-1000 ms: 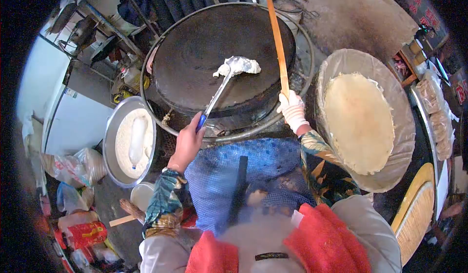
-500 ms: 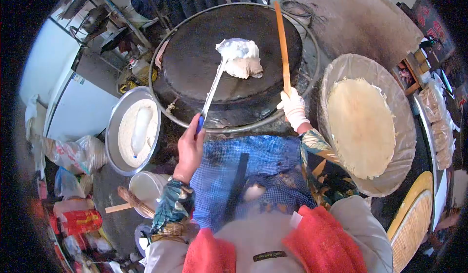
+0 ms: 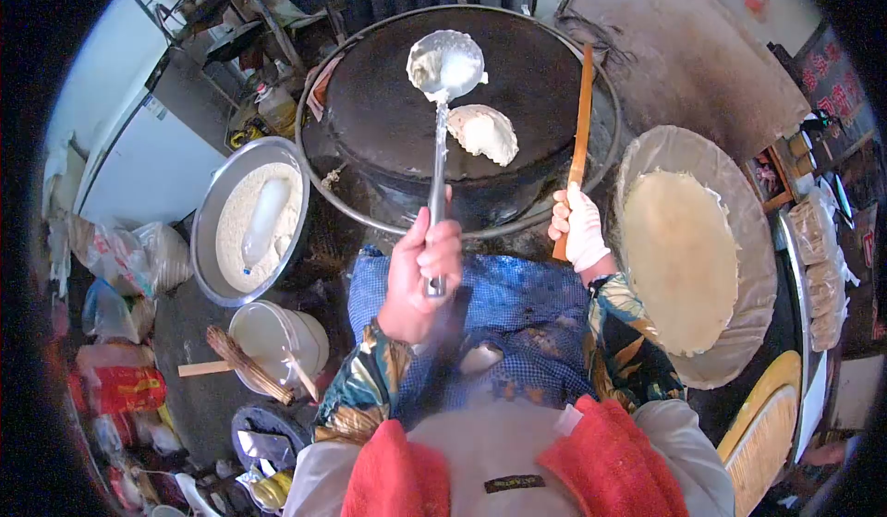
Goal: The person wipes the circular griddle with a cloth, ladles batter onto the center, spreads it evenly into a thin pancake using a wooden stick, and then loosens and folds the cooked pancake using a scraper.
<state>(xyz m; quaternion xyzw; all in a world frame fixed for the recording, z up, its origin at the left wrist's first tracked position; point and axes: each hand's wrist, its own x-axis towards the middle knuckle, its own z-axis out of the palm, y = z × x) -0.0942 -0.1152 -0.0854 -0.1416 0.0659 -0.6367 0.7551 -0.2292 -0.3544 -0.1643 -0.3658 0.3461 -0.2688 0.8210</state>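
Note:
My left hand [image 3: 423, 272] grips the metal handle of a ladle [image 3: 445, 62], raised over a round dark griddle [image 3: 370, 138]. White batter coats the ladle's bowl. Just below it, a lump of pale, thick batter [image 3: 485, 134] sits on the griddle. My right hand [image 3: 578, 225], in a pale glove, is wrapped round the lower part of a long flat wooden stick [image 3: 583, 120], held nearly upright at the griddle's right edge. To its right, a thin pale flatbread [image 3: 682, 258] lies in a wide, plastic-lined basket [image 3: 753, 295].
Left of the griddle stands a metal basin [image 3: 205, 263] of flour with a plastic bottle [image 3: 266, 221] in it. Nearer me is a white bucket [image 3: 309, 337] with a brush [image 3: 245, 360] across it. A round woven board [image 3: 762, 434] leans at the lower right.
The ladle has come away from the batter lump, which now lies alone on the griddle. My left hand has shifted right. The wooden stick has moved right and lower with my right hand.

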